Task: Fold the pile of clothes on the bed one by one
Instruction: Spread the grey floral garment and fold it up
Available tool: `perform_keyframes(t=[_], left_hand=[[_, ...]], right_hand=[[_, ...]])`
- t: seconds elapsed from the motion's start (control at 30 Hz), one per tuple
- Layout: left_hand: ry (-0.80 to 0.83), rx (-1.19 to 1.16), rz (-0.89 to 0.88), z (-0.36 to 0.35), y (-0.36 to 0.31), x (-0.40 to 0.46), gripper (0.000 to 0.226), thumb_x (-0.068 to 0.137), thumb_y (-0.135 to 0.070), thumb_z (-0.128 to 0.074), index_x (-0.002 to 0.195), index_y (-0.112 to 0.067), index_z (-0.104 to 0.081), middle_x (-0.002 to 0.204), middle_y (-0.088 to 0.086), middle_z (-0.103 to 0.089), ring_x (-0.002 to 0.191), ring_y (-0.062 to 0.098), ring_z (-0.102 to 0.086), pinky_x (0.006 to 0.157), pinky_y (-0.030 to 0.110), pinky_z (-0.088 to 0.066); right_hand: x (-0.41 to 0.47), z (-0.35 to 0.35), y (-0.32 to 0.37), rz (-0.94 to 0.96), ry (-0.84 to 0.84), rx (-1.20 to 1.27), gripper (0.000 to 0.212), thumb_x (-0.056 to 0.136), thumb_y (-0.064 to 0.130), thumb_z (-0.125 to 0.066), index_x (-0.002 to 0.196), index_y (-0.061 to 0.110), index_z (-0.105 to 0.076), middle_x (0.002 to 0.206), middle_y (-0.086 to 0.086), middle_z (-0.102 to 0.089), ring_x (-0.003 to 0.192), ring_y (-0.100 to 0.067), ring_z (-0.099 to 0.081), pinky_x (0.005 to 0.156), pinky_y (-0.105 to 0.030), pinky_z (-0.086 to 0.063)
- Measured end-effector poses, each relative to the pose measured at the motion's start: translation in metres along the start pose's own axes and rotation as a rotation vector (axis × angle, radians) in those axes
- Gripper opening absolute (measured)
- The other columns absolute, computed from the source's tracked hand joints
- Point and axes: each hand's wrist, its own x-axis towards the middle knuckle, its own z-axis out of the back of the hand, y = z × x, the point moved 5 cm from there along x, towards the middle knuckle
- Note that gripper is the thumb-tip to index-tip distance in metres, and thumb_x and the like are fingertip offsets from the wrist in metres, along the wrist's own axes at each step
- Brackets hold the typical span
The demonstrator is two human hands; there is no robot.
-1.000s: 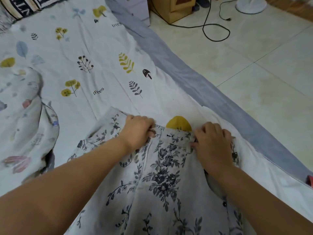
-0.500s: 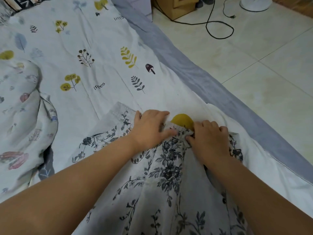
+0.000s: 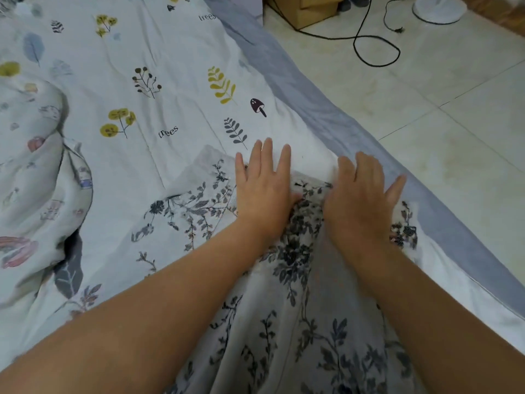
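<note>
floral garment (image 3: 284,322): white/pale grey fabric w/ dark grey-black flower + vine print, lying on the bed sheet (image 3: 170,89) at the near right of the bed, close to the bed's right edge. it runs from the near edge of view out to its far end under the hands. a sleeve-like flap (image 3: 204,183) sticks out to the left of the left hand, lying flat. fabric between the hands is bunched into a ridge w/ creases running toward the near side. right corner of the garment pokes out just past the right hand, beside the grey border (image 3: 326,118) of the sheet.

left hand (image 3: 262,191): palm down, fingers straight + spread, pressing flat on the far end of the garment, fingertips reaching onto the bare sheet. released, not gripping anything.

right hand (image 3: 360,200): palm down too, fingers extended + slightly splayed, pressing on the garment's far right end, fingertips over the sheet near the grey border. also released.

both forearms come in from the near side, hands just beside each other, not touching.

left side: crumpled printed quilt (image 3: 37,172). floor at right w/ black cable (image 3: 377,49).
</note>
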Motion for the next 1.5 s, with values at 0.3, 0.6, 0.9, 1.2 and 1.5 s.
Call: perform_keyframes(t=[0.3,0.6,0.9,1.2,1.5], left_hand=[[0.293,0.031,0.165,-0.06,0.067,-0.067,0.07,0.077,-0.07,0.011,0.136,-0.038,0.031,0.146,0.006,0.036,0.133,0.036,0.033,0.109,0.057,0.017],[0.465,-0.083,0.105,-0.028,0.064,-0.064,0.066,0.095,-0.055,-0.024,0.149,-0.025,-0.002,0.155,0.01,0.018,0.142,0.038,0.015,0.114,0.055,0.007],[0.175,-0.366,0.209,0.073,0.109,-0.14,0.02,0.094,-0.015,-0.037,0.085,-0.008,-0.053,0.082,0.007,-0.055,0.079,0.027,-0.054,0.068,0.031,-0.04],[0.074,-0.4,0.338,0.128,0.181,-0.267,0.025,0.094,-0.017,-0.039,0.096,-0.006,-0.062,0.095,0.011,-0.065,0.087,0.027,-0.058,0.071,0.032,-0.042],[0.193,-0.163,0.66,0.11,0.31,-0.451,0.026,0.095,-0.032,-0.037,0.104,-0.015,-0.054,0.106,0.005,-0.056,0.099,0.024,-0.053,0.078,0.033,-0.04]], right_hand=[[-0.057,-0.073,-0.009,0.222,0.219,-0.139,0.071,0.091,0.065,-0.009,0.145,0.022,-0.025,0.153,-0.003,-0.015,0.141,-0.02,-0.01,0.111,-0.052,0.004],[-0.056,-0.051,0.004,0.151,0.403,-0.249,0.069,0.093,0.062,-0.009,0.146,0.027,0.016,0.155,0.0,0.021,0.143,-0.022,0.019,0.11,-0.058,0.013],[-0.091,0.031,0.099,0.22,0.183,0.139,0.023,0.095,0.022,-0.045,0.1,0.009,-0.063,0.096,-0.008,-0.06,0.089,-0.023,-0.047,0.089,-0.039,-0.037],[-0.215,0.052,0.214,0.666,0.365,0.275,0.017,0.091,0.012,-0.047,0.08,0.008,-0.059,0.075,-0.005,-0.059,0.072,-0.022,-0.051,0.064,-0.034,-0.043],[-0.329,0.02,0.296,0.828,0.5,0.099,0.023,0.092,0.012,-0.042,0.107,0.014,-0.06,0.105,-0.004,-0.061,0.099,-0.02,-0.053,0.082,-0.029,-0.047]])
